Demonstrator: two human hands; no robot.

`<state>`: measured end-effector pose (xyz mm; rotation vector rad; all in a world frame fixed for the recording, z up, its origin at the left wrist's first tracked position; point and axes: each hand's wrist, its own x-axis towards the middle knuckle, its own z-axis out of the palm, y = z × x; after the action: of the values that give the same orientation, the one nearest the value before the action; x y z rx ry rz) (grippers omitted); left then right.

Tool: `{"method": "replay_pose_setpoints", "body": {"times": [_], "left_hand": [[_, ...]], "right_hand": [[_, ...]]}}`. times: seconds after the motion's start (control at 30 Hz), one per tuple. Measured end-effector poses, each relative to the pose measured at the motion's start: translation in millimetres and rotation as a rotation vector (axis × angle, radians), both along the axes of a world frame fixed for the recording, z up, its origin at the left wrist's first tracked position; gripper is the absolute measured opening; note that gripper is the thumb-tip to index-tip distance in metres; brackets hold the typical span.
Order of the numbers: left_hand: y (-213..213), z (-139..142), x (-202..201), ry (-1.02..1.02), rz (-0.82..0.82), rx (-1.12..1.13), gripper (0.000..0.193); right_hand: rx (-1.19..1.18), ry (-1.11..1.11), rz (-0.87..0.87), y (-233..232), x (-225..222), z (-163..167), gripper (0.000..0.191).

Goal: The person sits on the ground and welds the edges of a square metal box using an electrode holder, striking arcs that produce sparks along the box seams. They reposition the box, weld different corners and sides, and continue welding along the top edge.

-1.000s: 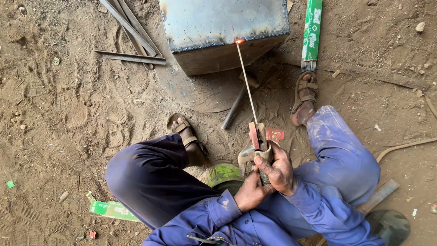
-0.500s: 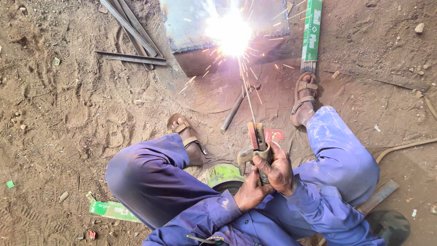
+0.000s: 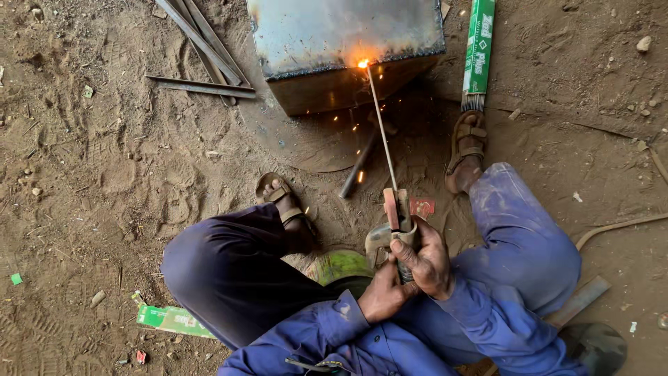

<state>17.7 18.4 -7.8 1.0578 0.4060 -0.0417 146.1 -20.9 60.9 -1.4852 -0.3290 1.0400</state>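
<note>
Both hands are clenching around the electrode holder (image 3: 394, 230): the right hand (image 3: 426, 259) is gripping its handle from above, the left hand (image 3: 381, 294) is bracing just beneath it. The welding rod (image 3: 380, 125) is extending from the holder up to the near edge of the metal box (image 3: 344, 42), where its tip is glowing orange and throwing sparks. The person is squatting on the dirt floor (image 3: 90, 174), sandalled feet either side. A green electrode packet (image 3: 479, 49) is lying beside the box; steel bars (image 3: 202, 63) are lying to its left
</note>
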Motion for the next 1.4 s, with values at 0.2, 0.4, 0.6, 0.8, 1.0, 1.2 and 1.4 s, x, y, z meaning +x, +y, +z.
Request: {"method": "replay_pose_setpoints", "body": {"times": [0.2,0.4,0.6,0.8,1.0,1.2,1.4], "left_hand": [[-2.1,-0.1,1.1,0.016,-0.003,-0.084,0.063],[0.5,3.0,1.5,0.011,0.009,-0.026,0.063],[1.1,1.7,1.1,0.045,-0.028,-0.035,0.056],[-1.3,-1.2,2.4,0.022,-0.003,-0.103,0.059],[-0.8,-1.7,1.9,0.007,0.013,-0.040,0.061],[-0.8,-0.9,1.6,0.008,0.047,-0.050,0.063],[-1.8,0.1,0.2,-0.031,0.110,-0.158,0.067]], "right_hand": [[-0.043,-0.028,0.015,-2.5,0.8,-1.0,0.036],[-0.038,-0.031,0.024,-0.4,1.3,-0.4,0.038],[-0.082,-0.050,0.024,0.1,1.3,-1.2,0.036],[-0.101,-0.064,0.026,0.1,1.5,-1.4,0.035],[-0.104,-0.074,0.020,2.1,1.5,-2.7,0.036],[-0.130,-0.074,0.011,2.2,1.9,-3.6,0.041],[-0.138,-0.115,-0.006,2.7,0.5,-4.1,0.041]]}}
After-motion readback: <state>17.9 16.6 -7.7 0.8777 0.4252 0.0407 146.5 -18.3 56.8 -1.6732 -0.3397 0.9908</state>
